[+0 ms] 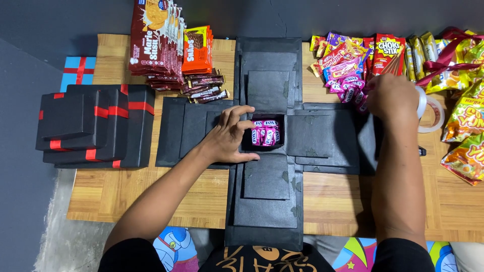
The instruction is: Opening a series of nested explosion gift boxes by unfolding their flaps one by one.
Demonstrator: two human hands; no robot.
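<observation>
Left hand (229, 136) braces small centre box (266, 132), grip loose around its left wall, holding nothing; pink candies (265, 135) sit inside. Right hand (390, 95) closed among pink packets (348, 83); contents hidden. Risk: leaning left could collapse the box wall, spilling candies.

bright, even overhead light, sharp focus, soft shadows.
</observation>
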